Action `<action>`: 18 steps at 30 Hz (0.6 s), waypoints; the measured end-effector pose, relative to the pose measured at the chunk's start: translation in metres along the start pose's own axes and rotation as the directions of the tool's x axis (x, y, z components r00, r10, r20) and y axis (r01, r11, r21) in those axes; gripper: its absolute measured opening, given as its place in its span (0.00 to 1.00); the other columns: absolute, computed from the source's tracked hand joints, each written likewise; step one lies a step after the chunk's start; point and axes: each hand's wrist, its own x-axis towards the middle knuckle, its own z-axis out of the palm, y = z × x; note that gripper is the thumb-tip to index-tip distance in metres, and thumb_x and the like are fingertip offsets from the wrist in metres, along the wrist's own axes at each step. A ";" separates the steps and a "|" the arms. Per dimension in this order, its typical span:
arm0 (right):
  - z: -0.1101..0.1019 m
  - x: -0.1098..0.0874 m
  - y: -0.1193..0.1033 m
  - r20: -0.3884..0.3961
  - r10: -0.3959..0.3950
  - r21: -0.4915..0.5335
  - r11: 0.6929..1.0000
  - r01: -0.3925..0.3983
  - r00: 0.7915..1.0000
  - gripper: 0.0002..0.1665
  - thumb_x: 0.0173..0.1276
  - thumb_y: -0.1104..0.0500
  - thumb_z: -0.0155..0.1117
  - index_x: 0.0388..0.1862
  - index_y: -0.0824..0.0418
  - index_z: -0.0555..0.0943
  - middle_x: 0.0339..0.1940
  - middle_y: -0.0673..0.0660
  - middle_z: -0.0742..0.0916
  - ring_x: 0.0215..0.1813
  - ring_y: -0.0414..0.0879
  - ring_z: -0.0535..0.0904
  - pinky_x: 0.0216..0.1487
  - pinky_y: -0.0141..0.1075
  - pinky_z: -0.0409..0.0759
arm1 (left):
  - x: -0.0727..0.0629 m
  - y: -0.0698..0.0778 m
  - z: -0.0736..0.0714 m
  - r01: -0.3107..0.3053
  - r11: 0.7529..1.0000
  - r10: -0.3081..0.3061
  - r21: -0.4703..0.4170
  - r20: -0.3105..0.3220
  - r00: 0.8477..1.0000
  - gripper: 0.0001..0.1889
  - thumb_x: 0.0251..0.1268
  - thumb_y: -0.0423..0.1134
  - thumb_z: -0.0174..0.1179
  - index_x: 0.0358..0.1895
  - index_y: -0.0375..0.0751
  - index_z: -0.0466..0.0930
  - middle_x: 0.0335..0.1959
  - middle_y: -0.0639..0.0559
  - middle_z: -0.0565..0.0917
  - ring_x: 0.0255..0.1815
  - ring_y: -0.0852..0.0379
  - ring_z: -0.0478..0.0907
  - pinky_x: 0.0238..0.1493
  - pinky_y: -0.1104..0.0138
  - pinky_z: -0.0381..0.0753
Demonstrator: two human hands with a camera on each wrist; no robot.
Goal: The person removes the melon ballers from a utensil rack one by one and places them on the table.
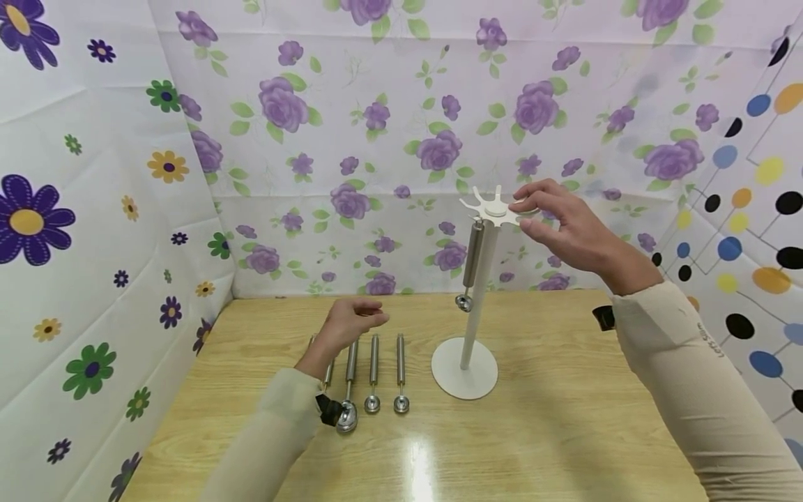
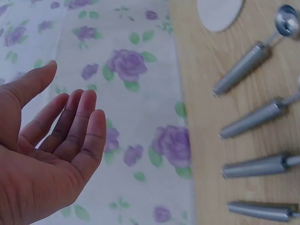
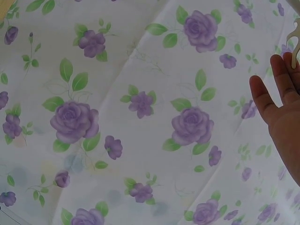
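Observation:
My right hand [image 1: 567, 226] is at the top of a white utensil rack [image 1: 479, 293], its thumb and fingers on either side of one prong. In the right wrist view, the outer fingers [image 3: 276, 84] look fairly straight beside a prong [image 3: 295, 51]; the thumb is out of view. One metal scoop [image 1: 472, 261] hangs from the rack's left side. Above the table my left hand [image 1: 345, 324] holds nothing, its fingers loosely bent. Beneath and beside it lie several metal-handled scoops in a row, including a small one [image 1: 401, 373] and a bigger-bowled one [image 1: 347, 415], partly covered by the left wrist.
The rack's round white base [image 1: 464, 387] stands on the wooden table [image 1: 533, 439], right of the row of scoops. Flowered cloth [image 1: 389, 139] rises behind the table, with patterned cloth at both sides too.

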 end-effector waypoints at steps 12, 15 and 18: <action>0.000 -0.001 0.001 -0.008 -0.002 -0.011 1.000 0.002 1.000 0.19 0.77 0.59 0.53 0.58 0.69 0.78 0.66 0.64 0.72 0.70 0.64 0.63 0.64 0.67 0.61 | 0.002 0.034 0.019 -0.109 0.991 0.114 -0.072 0.061 0.992 0.20 0.66 0.38 0.68 0.59 0.36 0.82 0.52 0.43 0.85 0.53 0.48 0.81 0.53 0.58 0.83; 0.000 -0.001 0.001 -0.009 -0.001 -0.005 1.000 0.001 1.000 0.18 0.77 0.59 0.53 0.58 0.69 0.79 0.66 0.63 0.73 0.70 0.64 0.63 0.64 0.67 0.61 | 0.004 0.041 0.026 -0.155 0.985 0.161 -0.079 0.077 0.984 0.20 0.66 0.38 0.68 0.59 0.36 0.82 0.51 0.44 0.85 0.53 0.48 0.81 0.54 0.59 0.83; 0.001 0.001 0.001 -0.005 -0.003 0.003 1.000 0.003 1.000 0.18 0.77 0.59 0.53 0.59 0.68 0.79 0.66 0.62 0.72 0.70 0.63 0.62 0.64 0.67 0.61 | 0.008 0.047 0.030 -0.192 0.978 0.199 -0.077 0.092 0.976 0.20 0.66 0.39 0.69 0.59 0.36 0.82 0.51 0.45 0.86 0.53 0.50 0.82 0.54 0.60 0.83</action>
